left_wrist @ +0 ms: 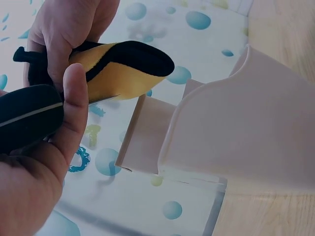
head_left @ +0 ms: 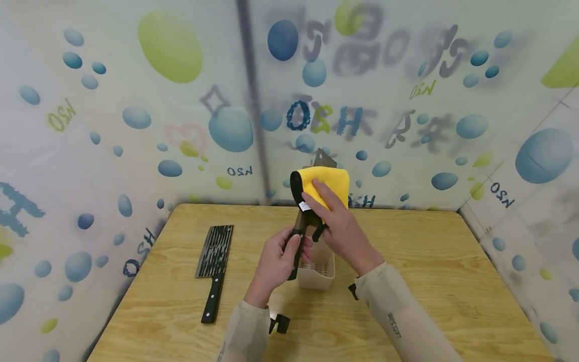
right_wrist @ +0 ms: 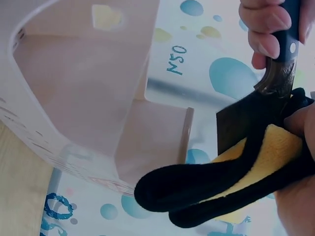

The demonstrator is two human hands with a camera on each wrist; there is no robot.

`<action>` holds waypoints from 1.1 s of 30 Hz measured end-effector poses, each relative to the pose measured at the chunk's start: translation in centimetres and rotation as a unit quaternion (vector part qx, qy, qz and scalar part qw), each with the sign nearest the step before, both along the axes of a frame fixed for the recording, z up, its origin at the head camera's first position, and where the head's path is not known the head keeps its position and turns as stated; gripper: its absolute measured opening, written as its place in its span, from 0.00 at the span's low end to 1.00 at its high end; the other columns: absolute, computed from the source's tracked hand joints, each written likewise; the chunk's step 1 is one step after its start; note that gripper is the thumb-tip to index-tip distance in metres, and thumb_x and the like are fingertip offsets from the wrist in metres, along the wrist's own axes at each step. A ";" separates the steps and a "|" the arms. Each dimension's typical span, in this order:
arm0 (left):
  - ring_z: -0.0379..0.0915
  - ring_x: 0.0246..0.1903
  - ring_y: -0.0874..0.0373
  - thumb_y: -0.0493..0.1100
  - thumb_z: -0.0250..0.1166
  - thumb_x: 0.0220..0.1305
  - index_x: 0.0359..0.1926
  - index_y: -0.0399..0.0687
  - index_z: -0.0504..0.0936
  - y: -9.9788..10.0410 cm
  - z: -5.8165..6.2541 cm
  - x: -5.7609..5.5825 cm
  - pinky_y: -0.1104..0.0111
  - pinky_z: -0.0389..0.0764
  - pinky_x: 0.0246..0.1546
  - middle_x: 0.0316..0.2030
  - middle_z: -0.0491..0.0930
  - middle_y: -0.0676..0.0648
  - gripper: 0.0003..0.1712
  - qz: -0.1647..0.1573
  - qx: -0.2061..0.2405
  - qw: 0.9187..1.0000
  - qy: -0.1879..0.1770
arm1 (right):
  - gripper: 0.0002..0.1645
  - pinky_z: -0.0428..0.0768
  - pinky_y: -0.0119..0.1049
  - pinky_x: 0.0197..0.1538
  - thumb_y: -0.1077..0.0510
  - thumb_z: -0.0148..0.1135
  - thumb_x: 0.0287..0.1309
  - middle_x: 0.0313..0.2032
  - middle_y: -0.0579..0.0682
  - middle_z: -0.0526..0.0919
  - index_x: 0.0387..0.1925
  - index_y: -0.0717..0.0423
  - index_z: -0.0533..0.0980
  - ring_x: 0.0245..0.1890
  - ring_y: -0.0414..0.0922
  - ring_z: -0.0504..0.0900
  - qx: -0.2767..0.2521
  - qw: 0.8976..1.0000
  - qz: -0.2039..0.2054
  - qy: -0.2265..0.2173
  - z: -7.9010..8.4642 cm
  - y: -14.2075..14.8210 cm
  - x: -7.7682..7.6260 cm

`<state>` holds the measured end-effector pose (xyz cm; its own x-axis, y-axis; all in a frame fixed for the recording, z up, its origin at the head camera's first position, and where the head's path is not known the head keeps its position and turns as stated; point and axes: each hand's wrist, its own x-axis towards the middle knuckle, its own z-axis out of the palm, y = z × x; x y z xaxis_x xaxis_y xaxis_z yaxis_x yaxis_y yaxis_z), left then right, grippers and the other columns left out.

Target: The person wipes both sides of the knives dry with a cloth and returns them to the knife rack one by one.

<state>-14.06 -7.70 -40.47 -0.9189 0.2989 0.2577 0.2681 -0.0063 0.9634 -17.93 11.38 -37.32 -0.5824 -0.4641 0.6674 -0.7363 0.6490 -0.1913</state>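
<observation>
My left hand (head_left: 276,256) grips the black riveted handle of a cleaver (head_left: 296,255), its blade raised and slanting away from me. A yellow cloth (head_left: 334,182) with black edging and a small white tag is folded over the blade. Against this cloth lies my right hand (head_left: 342,229), fingers on its upper face, pinching it around the metal. One blade corner with a hole shows beyond the cloth; the right wrist view shows bare blade (right_wrist: 234,123) near the handle. The cloth hides the rest.
A second cleaver (head_left: 214,266), its blade covered in black streaks, lies at the left of the wooden table (head_left: 416,261), handle towards me. Under my hands stands a pale plastic holder (head_left: 316,282) with slots. Patterned sheeting (head_left: 384,90) encloses the table at the back and sides.
</observation>
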 end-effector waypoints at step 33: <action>0.82 0.30 0.54 0.38 0.48 0.82 0.51 0.27 0.77 -0.2 0.0 0.0 0.64 0.87 0.36 0.39 0.80 0.27 0.16 -0.008 0.055 0.998 -0.032 | 0.53 0.76 0.52 0.65 0.87 0.53 0.42 0.75 0.61 0.63 0.73 0.57 0.68 0.76 0.60 0.62 0.015 1.000 0.014 -0.006 -0.6 0.4 0.2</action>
